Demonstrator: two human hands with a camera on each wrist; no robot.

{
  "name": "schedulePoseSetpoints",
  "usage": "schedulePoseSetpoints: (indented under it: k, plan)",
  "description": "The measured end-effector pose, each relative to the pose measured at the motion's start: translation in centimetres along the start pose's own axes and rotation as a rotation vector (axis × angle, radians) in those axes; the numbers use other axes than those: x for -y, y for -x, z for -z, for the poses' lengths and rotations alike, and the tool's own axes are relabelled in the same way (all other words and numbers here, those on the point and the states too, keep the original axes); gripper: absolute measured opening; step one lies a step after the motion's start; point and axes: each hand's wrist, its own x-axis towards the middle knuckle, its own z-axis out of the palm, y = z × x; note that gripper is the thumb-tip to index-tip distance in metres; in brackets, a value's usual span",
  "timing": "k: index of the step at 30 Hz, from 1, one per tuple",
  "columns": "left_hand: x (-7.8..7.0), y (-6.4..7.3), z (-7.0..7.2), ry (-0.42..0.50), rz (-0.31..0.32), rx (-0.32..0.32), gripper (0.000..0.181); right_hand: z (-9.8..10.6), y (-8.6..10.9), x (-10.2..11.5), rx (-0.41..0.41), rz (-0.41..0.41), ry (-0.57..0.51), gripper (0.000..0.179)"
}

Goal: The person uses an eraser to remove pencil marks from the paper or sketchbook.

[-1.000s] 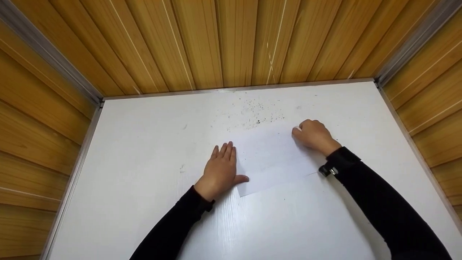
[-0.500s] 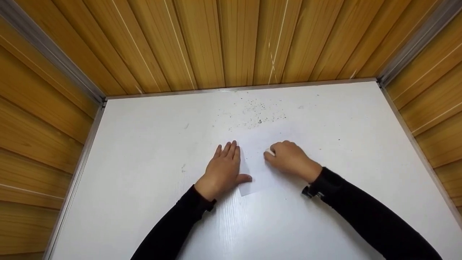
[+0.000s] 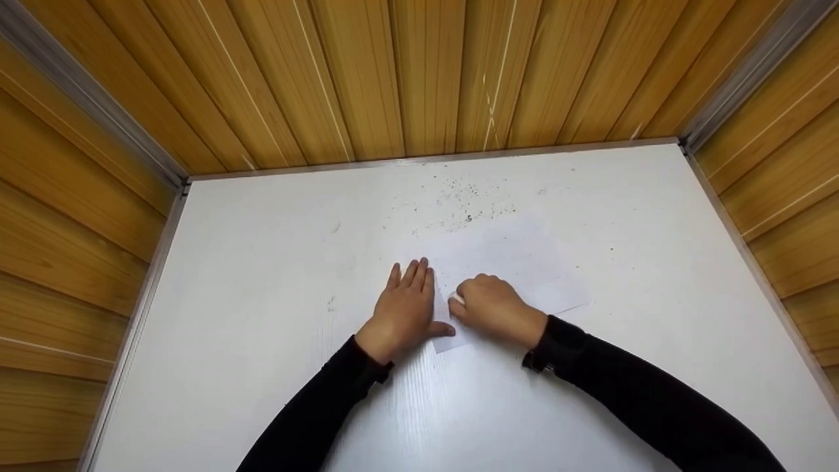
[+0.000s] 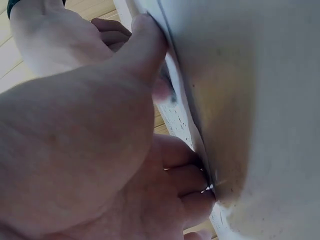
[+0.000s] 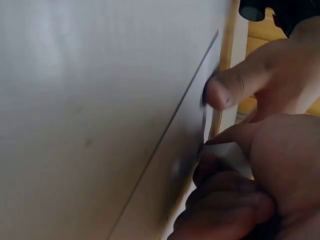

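Note:
A sheet of white paper (image 3: 524, 255) lies slightly turned on the white table. Its left edge is under my left hand (image 3: 404, 309), which presses flat with straight fingers and the thumb spread onto the sheet. My right hand (image 3: 495, 307), fingers curled, is over the paper's lower left part, close to the left thumb. It grips a small white block that looks like an eraser (image 3: 457, 299). In the right wrist view, the eraser (image 5: 230, 156) shows between thumb and curled fingers, low against the paper. Most of it is hidden by the hand.
Dark crumbs (image 3: 467, 196) are scattered on the table (image 3: 275, 262) beyond the paper's far edge. A few faint smudges mark the tabletop to the left. Wood-patterned panels (image 3: 367, 78) rise at the back and both sides.
My right hand has swept with the eraser from the paper's upper right, toward me and leftward, to near the left thumb. The left hand has stayed in place.

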Motion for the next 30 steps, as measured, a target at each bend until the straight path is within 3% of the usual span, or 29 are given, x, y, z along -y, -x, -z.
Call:
schedulePoseSetpoints:
  k: [3,10,14,20,25,30]
  plan:
    - [-0.1,-0.1,-0.1,-0.019,0.012,0.019,0.124,1.1,0.7,-2.7,-0.001,-0.05,-0.018,0.042]
    - [-0.2,-0.3,-0.2,-0.024,0.005,0.029,0.124,5.3,3.9,-11.9,0.034,-0.258,-0.08,0.044]
    - [-0.1,-0.3,0.0,-0.031,0.002,0.019,0.124,6.8,5.1,-14.5,0.02,-0.303,-0.054,0.045]
    - [0.0,-0.2,0.1,0.0,0.01,0.025,0.124,6.6,5.2,-13.1,0.006,-0.281,-0.065,0.043]
    - [0.1,-0.4,0.1,0.035,0.014,0.003,0.119,5.3,5.0,-9.6,0.012,-0.205,-0.119,0.047]
    - [0.1,-0.1,0.5,0.057,0.009,-0.018,0.116,3.8,3.3,-5.2,0.025,-0.133,-0.062,0.042]
